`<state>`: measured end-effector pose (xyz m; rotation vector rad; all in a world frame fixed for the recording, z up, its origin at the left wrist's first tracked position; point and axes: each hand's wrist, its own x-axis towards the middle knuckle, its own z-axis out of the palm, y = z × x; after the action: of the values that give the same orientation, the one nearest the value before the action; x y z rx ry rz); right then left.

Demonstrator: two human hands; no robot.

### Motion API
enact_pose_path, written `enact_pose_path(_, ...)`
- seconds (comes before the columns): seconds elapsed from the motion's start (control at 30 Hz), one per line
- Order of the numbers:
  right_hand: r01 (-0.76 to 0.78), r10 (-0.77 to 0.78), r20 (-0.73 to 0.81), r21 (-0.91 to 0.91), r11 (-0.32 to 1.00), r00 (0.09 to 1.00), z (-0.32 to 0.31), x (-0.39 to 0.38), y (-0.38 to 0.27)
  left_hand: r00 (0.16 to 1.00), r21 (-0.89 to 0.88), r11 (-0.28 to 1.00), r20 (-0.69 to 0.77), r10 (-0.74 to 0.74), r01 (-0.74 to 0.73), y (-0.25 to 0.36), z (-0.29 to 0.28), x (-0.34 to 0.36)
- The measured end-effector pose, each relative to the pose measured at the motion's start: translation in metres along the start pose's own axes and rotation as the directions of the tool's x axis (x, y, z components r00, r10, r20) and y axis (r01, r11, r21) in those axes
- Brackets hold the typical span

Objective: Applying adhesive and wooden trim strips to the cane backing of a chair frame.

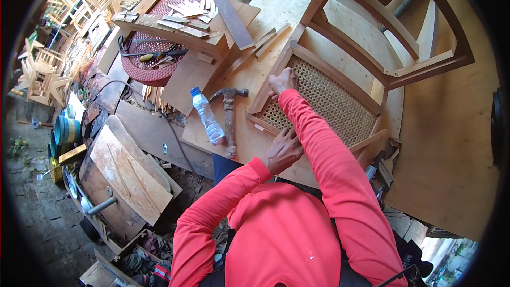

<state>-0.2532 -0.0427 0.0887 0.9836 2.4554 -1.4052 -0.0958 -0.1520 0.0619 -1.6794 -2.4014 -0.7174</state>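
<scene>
A wooden chair frame (340,58) lies on a plywood bench top, its woven cane seat panel (329,103) facing up. My right hand (282,81) rests on the far left corner of the seat's wooden rail, fingers curled against the wood. At the near edge of the cane panel, my left hand (282,151) presses down on the lower rail. Both arms wear red sleeves. Neither hand holds a tool.
A claw hammer (229,117) and a plastic water bottle (207,117) lie just left of the seat. Farther left stand a round red woven tray (159,69) with tools, wooden offcuts, plywood sheets and stacked chair frames (79,10).
</scene>
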Motion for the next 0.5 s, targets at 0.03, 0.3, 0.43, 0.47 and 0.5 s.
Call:
enact_pose_path(0.03, 0.012, -0.012, -0.021, 0.005, 1.0, 1.0, 0.001, -0.002, 0.0, 1.0, 0.002, 1.0, -0.006, -0.001, 0.001, -0.002, 0.002, -0.002)
enact_pose_path(0.3, -0.06, 0.045, 0.117, 0.123, 0.991, 0.992, -0.01, 0.0, 0.0, 0.998, -0.048, 0.998, 0.032, -0.048, 0.05, -0.002, -0.001, 0.001)
enact_pose_path(0.43, -0.013, 0.002, 0.037, 0.283, 0.959, 0.999, 0.001, 0.008, 0.014, 0.994, -0.046, 0.996, 0.079, -0.079, 0.083, -0.003, -0.005, 0.0)
enact_pose_path(0.47, 0.003, -0.009, 0.019, 0.291, 0.957, 1.0, 0.002, 0.008, 0.017, 0.991, -0.037, 0.995, 0.095, -0.09, 0.094, -0.004, -0.006, -0.002)
enact_pose_path(0.5, -0.006, -0.009, 0.052, 0.275, 0.961, 0.999, 0.003, 0.006, 0.017, 0.993, -0.031, 0.997, 0.089, -0.074, 0.077, -0.003, -0.007, -0.003)
